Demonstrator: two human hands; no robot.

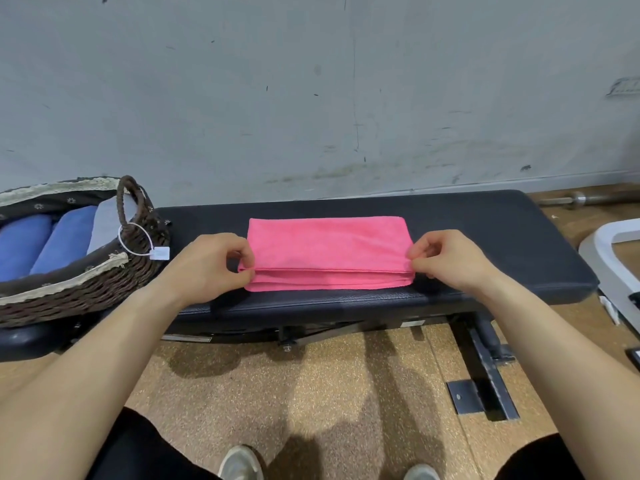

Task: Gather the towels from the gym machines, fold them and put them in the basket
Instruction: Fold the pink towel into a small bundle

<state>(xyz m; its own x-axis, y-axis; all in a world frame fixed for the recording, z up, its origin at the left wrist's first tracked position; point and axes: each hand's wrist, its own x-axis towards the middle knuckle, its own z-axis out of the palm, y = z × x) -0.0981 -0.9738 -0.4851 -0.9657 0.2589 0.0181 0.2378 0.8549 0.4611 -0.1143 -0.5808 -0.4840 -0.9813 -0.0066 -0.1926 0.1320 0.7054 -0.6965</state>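
- Two grey shoes (pixel 239 462) and dark-clad knees (pixel 145 445) sit at the bottom edge of the view. Both bare forearms reach forward over a speckled tan floor (pixel 311 375).
- Between the hands lies the pink towel (pixel 327 252), folded into a long flat rectangle on the black padded bench (pixel 485 237). Its long sides run left to right, and several layers show along the near edge.
- The left hand (pixel 207 265) is at the towel's left end and the right hand (pixel 450 259) at its right end. Each meets the cloth at a near corner of the upper fold.
- Left grip: thumb and curled fingers are closed together on the corner of the upper layer, pinching it just above the layers below.
- Right grip: thumb and forefinger are likewise clamped on the upper layer's right corner, with the other fingers curled in.
- The towel's middle lies flat on the bench, and the upper layer's near edge sits a little back from the edge of the layers beneath.
- Just left of the towel, at the bench's left end, stands the dark wicker basket (pixel 86 292). It is lined with flowered cloth with a lace rim.
- Inside it, two rolled blue towels (pixel 65 237) and a grey towel (pixel 107 220) lie side by side.
- A white tag (pixel 160 253) hangs on a loop from the basket's handle (pixel 131 206); any writing on it is too small to read.
- A pale label (pixel 414 323) on the bench frame is also unreadable.
- Behind the bench is a scuffed grey wall (pixel 311 98). A metal bar (pixel 581 199) lies on the floor at far right, near a white frame (pixel 609 244).
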